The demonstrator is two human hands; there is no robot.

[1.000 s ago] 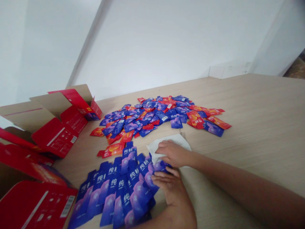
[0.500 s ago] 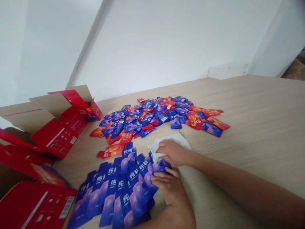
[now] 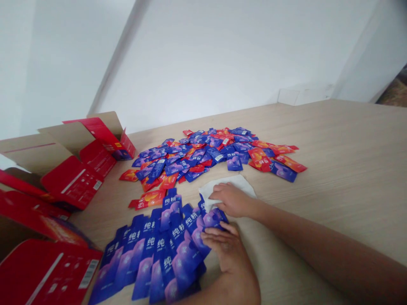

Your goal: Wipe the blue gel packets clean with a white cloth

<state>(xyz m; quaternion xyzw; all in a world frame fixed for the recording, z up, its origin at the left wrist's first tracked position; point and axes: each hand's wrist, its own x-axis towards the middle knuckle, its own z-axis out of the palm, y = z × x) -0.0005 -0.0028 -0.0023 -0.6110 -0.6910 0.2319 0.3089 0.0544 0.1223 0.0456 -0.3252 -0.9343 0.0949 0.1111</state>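
Right hand (image 3: 233, 201) edges up the white wipe (image 3: 229, 184), fingers open and flat, pinning it; left hand (image 3: 226, 250), fingers closed on a blue sachet (image 3: 214, 218), steadies it beside the fanned sachets (image 3: 162, 254).

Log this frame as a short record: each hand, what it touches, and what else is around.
Left hand: resting on the blue sachets, at the edge of their overlapping rows
Right hand: on a white sheet, beside the end sachet
Rest: a loose pile of red and blue sachets; opened red cartons; a wood-grain table; a white wall
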